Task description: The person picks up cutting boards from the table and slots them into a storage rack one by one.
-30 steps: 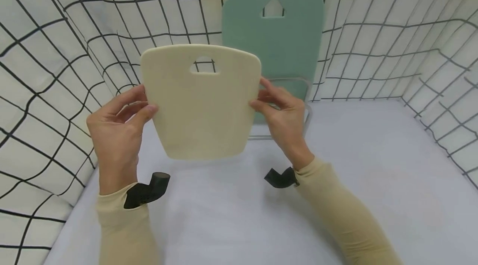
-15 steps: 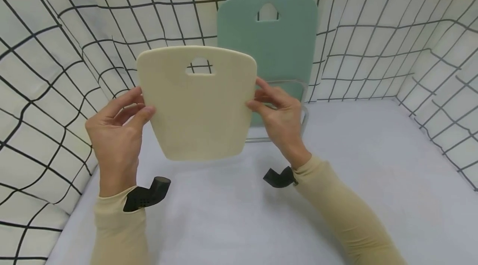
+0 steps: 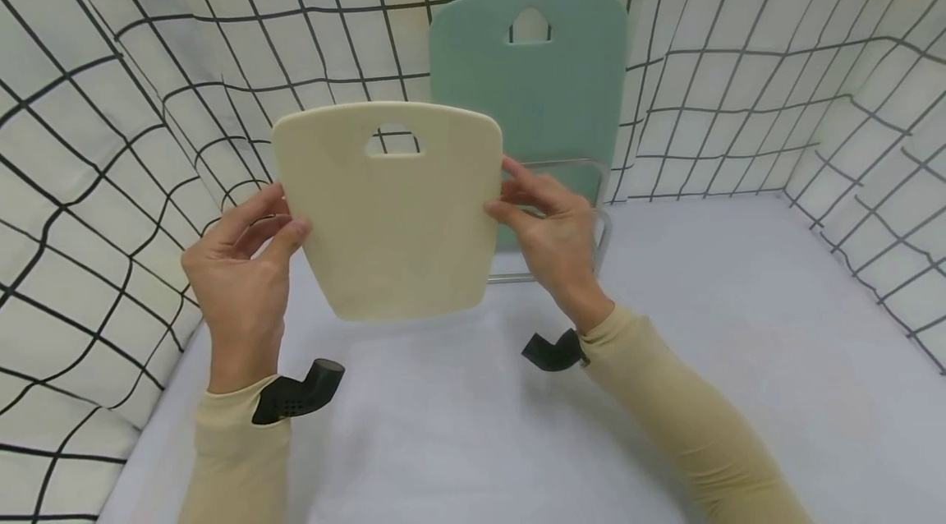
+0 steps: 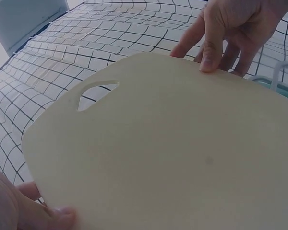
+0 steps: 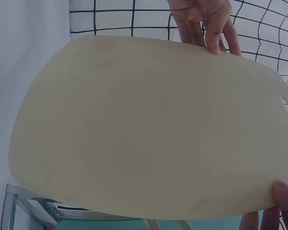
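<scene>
A cream cutting board [image 3: 392, 220] with a handle hole near its top edge is held up in front of me, its face toward the head camera. My left hand [image 3: 247, 278] pinches its left edge, thumb on the near face and fingers behind. On the opposite edge my right hand [image 3: 550, 236] pinches it the same way. Behind the right hand a green cutting board [image 3: 532, 80] stands upright in a metal wire rack [image 3: 602, 232]; the cream board and right hand hide part of both. The left wrist view shows the cream board [image 4: 158, 143] close up between both hands.
A white surface [image 3: 739, 327] spreads under the hands and off to the right. Grid-patterned cloth walls [image 3: 739, 72] enclose it at the back and both sides. A black wrist camera [image 3: 299, 393] sits on the left cuff, another on the right.
The cream board has dipped slightly at its top edge and tipped a little. The left hand has shifted slightly right and down. Both hands keep their grip; the head view has moved slightly.
</scene>
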`<state>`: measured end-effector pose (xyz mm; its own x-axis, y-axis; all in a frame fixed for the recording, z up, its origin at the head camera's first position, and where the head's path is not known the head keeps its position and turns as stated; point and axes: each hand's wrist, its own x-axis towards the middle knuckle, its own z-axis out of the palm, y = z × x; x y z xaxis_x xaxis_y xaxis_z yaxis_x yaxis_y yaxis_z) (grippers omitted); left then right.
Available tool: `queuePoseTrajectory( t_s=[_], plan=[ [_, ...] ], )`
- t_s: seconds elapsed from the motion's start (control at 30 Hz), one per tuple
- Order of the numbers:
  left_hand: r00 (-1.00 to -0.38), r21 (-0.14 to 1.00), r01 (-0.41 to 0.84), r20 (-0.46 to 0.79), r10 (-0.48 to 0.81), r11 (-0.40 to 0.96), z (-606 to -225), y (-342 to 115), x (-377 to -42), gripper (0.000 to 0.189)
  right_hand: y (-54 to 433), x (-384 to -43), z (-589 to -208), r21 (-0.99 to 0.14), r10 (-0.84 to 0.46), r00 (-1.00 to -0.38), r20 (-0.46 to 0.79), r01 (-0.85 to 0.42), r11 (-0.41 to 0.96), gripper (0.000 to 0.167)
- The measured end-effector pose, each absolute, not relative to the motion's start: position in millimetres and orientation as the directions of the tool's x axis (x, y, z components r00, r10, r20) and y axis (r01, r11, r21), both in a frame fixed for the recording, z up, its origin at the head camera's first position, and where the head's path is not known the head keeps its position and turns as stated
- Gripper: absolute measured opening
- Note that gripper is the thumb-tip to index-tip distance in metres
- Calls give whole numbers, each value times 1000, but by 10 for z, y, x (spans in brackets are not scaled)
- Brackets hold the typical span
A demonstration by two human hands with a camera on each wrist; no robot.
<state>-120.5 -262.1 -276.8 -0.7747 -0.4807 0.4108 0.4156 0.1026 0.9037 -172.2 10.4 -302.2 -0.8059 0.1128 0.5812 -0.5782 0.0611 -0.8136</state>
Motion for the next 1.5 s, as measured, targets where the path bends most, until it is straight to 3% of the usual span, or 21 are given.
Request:
queuePoseTrajectory(
  t_s=[0.5, 1.13, 1.5],
  plan=[
    [-752, 887, 430, 454, -478, 166, -2809, -2670, -1252, 39, 61, -1756, -3060, -822, 101, -816, 569, -565, 71, 49],
    [-764, 882, 462, 449, -464, 92, -2738, -2797, -1268, 39, -50, -1803, -3055, -805, 102, -799, 593, -590, 61, 49],
    [-763, 890, 447, 431, -482, 87, -2746, -2866, -1264, 39, -128, -1843, -3040, -827, 79, -823, 562, -559, 58, 49]
  ],
)
